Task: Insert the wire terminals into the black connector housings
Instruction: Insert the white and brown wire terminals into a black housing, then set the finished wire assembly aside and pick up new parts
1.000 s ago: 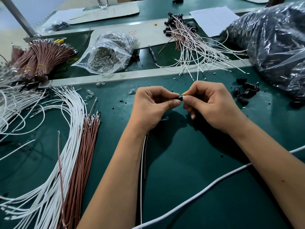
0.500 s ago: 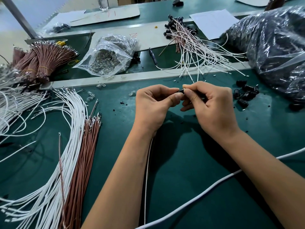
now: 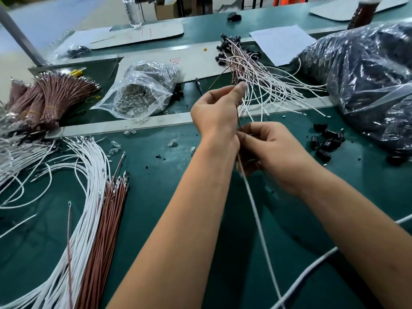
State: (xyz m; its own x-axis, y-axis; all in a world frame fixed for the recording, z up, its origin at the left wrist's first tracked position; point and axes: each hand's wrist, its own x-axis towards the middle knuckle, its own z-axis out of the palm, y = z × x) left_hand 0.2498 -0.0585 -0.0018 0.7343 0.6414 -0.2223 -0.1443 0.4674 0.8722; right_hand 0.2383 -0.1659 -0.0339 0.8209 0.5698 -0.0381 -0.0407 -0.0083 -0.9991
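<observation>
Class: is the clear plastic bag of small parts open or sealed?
Cannot tell: the clear plastic bag lies crumpled and its mouth is not clearly visible.

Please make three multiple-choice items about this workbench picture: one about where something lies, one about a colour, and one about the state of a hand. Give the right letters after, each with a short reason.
1. Where do the loose black connector housings lie?
A. right of the hands
B. under the clear bag
C. among the long white wires

2. What colour are the straight wires lying beside the long white wires?
A. blue
B. brown
C. yellow

3. What is the left hand doing?
A. resting flat on the table
B. pinching a black housing, raised
C. hanging idle

Answers: 1 A, the housings sit on the green table at the right. 2 B, they are reddish brown. 3 B, its thumb and finger pinch a small black housing, wires hanging below.
</observation>
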